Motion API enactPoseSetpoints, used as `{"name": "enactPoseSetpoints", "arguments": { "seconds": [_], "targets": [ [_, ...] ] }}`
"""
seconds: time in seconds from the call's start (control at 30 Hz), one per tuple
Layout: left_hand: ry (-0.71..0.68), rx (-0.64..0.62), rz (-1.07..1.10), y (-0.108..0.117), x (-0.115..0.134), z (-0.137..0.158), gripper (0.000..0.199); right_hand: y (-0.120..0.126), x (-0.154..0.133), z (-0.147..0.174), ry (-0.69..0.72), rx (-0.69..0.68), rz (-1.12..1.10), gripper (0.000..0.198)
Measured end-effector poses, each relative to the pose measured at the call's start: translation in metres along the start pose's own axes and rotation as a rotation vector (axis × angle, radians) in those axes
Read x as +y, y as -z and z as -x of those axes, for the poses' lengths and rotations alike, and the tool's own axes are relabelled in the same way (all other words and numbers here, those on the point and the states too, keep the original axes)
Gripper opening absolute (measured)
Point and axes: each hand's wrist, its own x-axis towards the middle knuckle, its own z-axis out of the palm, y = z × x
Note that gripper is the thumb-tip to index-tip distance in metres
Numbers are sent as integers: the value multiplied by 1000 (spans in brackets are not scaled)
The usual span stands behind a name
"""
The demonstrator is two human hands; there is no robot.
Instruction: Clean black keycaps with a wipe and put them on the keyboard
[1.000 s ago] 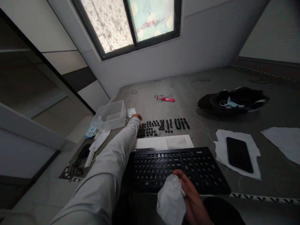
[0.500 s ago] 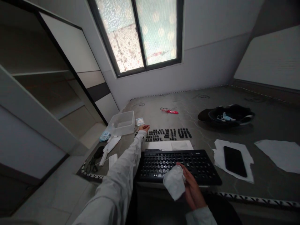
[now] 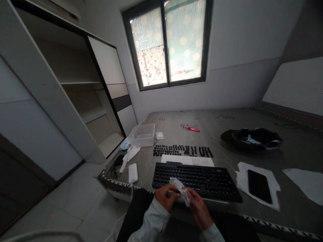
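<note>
Just in front of the person's lap, both hands meet on a crumpled white wipe (image 3: 179, 191): the left hand (image 3: 164, 196) pinches its near-left edge and the right hand (image 3: 199, 208) closes on its right side, so each grip is clamped on the same cloth, which hangs over the front edge of the black keyboard (image 3: 199, 179). Held that way, between two hands, the wipe seems to be getting unfolded or re-bunched rather than pressed to anything. Beyond the grip, a white sheet (image 3: 188, 160) lies behind the keyboard, and farther still rows of loose black keycaps (image 3: 183, 151) are laid out in order, probably kept apart so none gets lost. Off to the right of the grip a phone (image 3: 259, 181) rests on paper, well clear of the hands.
</note>
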Motion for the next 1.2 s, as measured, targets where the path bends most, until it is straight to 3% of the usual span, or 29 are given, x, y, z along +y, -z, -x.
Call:
{"name": "enactPoseSetpoints", "arguments": {
  "seconds": [0.13, 0.33, 0.47, 0.57, 0.63, 0.77, 0.93, 1.1, 1.2],
  "targets": [
    [-79, 123, -3, -2, -11, 7, 20, -9, 18, 7, -21, -20, 28, 41],
    [-191, 49, 39, -15, -35, 22, 29, -5, 33, 11, -134, -63, 8, 51],
    [-64, -25, 7, -22, -36, 31, 29, -4, 29, 13, -159, 8, 172, 52],
    [-48, -99, 50, -22, -29, 32, 31, -5, 21, 13, -129, 109, 301, 49],
    [-38, -80, 65, -20, -24, 31, 32, -4, 17, 13, -121, 145, 344, 47],
    [2, 2, 89, -17, -19, 31, 64, -1, 15, 13, -130, 206, 356, 44],
    [53, -122, 58, -22, -23, 34, 37, 0, 14, 13, -147, 271, 376, 44],
    [175, 45, 60, -25, -30, 29, 23, -2, 20, 11, -90, 213, 388, 50],
    [208, 61, 122, -22, -27, 28, 23, -1, 25, 8, -71, 199, 423, 50]
  ]
}}
